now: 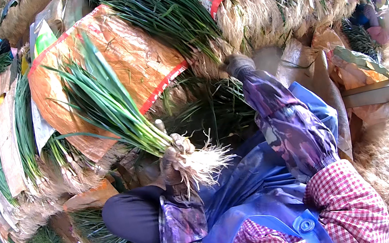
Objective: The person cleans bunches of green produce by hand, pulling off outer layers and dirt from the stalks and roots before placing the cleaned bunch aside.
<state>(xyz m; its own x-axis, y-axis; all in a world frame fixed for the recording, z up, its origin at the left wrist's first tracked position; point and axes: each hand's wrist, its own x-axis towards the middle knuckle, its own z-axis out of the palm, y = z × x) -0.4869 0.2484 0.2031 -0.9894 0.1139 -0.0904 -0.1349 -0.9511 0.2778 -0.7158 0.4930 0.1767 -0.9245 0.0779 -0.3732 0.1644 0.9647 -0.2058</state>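
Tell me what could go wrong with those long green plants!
The left hand grips the leafy bunch near its roots, so the long leaves might flop or bend.

Those straggly roots spread out loosely and might tangle.

The dark green pile pokes past the red edge of the orange sheet, near the right hand, so a bump might shift it.

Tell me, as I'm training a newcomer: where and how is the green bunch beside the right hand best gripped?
Probably around the pale stem bases, coming from the right, where the right hand is. The green bunch lies partly over the orange sheet, its loose leaves spread toward the upper left, while the stems gather at the root end.
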